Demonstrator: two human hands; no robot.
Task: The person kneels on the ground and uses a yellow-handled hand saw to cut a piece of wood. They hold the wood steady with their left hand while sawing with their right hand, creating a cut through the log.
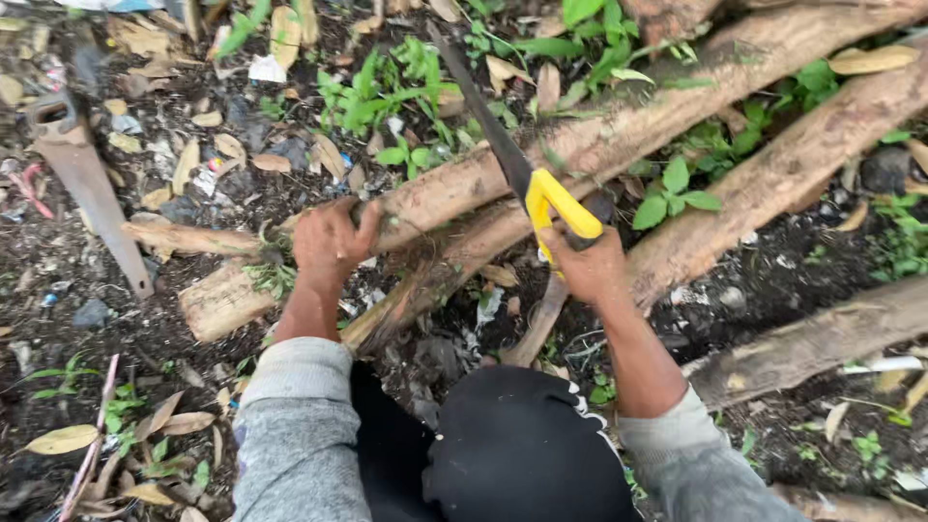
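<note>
saw [522, 174] blade is lying across the upper log [619, 130], dark steel angling up and away from me. my right hand [592, 271] is clamping the yellow handle [561, 205], fingers wrapped fully around it. my left hand [329, 242] is pressing down on the same log, fingers curled over the bark, well apart from the blade. i am judging the cut wants long, even strokes, the log pinned hard so it isn't rolling against the lower log [773, 184] beside it. second saw [87, 184] is lying unused on the leaf-strewn ground [174, 145] off to my left.
</note>
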